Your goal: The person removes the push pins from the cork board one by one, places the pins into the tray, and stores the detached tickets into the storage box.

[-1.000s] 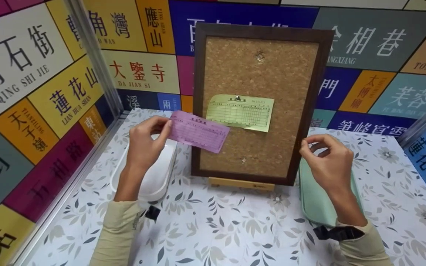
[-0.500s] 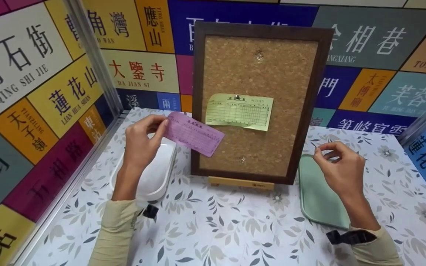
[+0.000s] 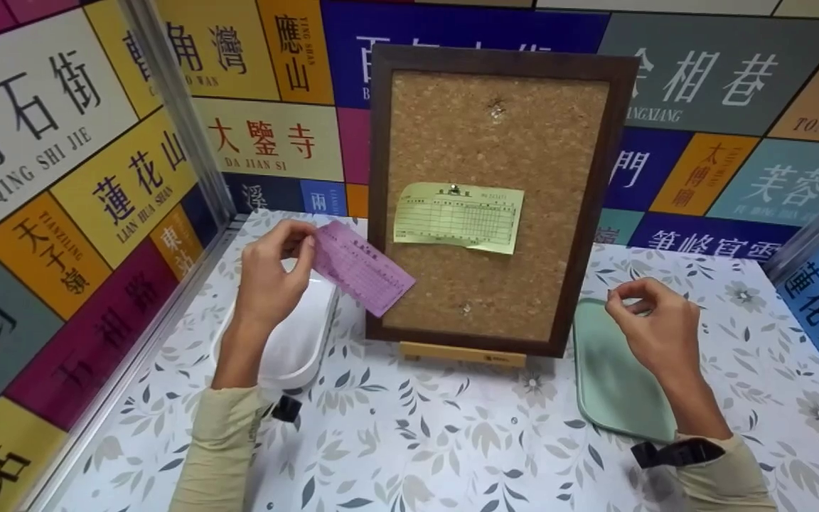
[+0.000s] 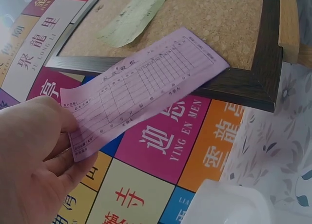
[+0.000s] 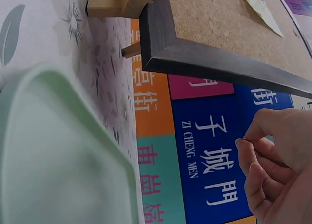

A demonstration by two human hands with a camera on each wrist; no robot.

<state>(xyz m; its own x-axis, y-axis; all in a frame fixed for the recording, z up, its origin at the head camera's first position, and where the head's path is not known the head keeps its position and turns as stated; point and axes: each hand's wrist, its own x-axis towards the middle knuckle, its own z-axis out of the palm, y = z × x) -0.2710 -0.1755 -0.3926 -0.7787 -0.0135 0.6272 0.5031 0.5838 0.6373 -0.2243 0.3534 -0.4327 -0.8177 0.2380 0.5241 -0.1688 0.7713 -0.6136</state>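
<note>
My left hand (image 3: 273, 279) pinches a purple receipt slip (image 3: 363, 267) by its left end, at the lower left of the corkboard (image 3: 495, 149). The slip tilts down to the right and overlaps the board's frame in the head view. A green receipt slip (image 3: 458, 217) hangs on the cork from a clear pushpin (image 3: 455, 188) at its top edge. To the right of the board, my right hand (image 3: 655, 326) holds thumb and forefinger together on a tiny pin (image 5: 245, 138), mostly hidden by the fingertips. It hovers over the green tray (image 3: 619, 377).
Two more clear pushpins sit in the cork, an upper pushpin (image 3: 497, 110) and a lower pushpin (image 3: 466, 308). A wooden stand (image 3: 463, 353) props up the board. The white tray (image 3: 303, 334) lies below my left hand on the floral tablecloth (image 3: 452, 441). Sign-patterned walls enclose the table.
My right hand has moved away from the board's right edge, to the right and slightly down. The purple slip has shifted left and tilted more steeply. The green slip stays pinned.
</note>
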